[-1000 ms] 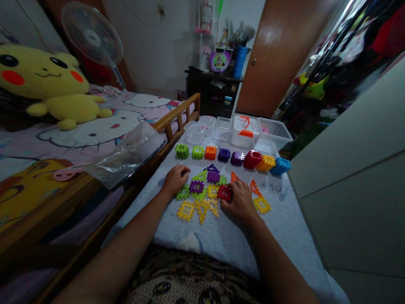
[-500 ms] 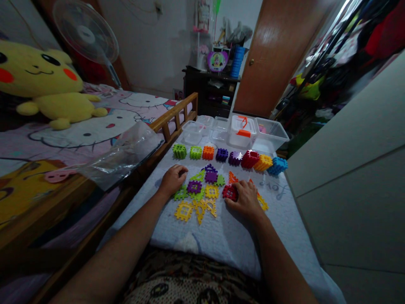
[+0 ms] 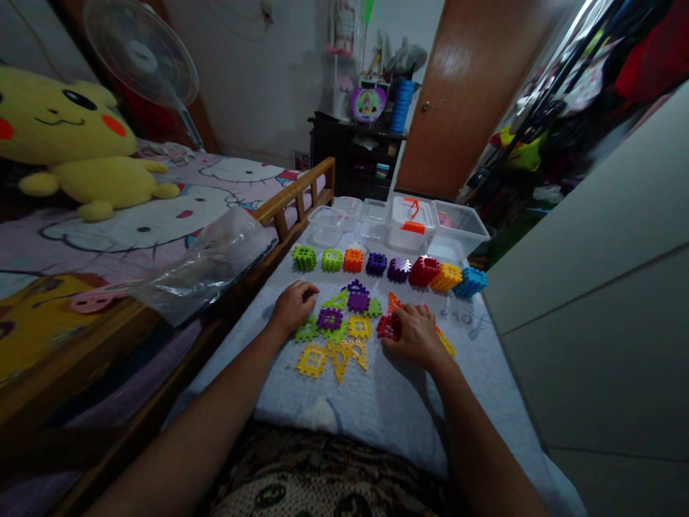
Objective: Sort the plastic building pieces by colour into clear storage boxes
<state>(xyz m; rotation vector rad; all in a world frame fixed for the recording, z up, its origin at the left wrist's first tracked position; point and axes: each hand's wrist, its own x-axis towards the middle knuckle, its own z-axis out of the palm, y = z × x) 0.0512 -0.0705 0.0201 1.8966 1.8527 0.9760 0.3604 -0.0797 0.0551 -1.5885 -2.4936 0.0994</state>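
The red tile lies flat on the cloth, at the right edge of the loose pile, short of the row of cubes. The right hand is curled over it, fingertips on its edge. Whether it's actually pinched can't be told. The left hand is loosely fisted by a green tile. The red tile is probably best slid clear before it's lifted, so its neighbours aren't dragged along.

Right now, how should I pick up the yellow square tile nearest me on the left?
Pinch the yellow tile by its left edge, coming from the left and low. It lies flat on the cloth, so a top grab finds no sides. Its right side meets the triangles, while the left edge is free.
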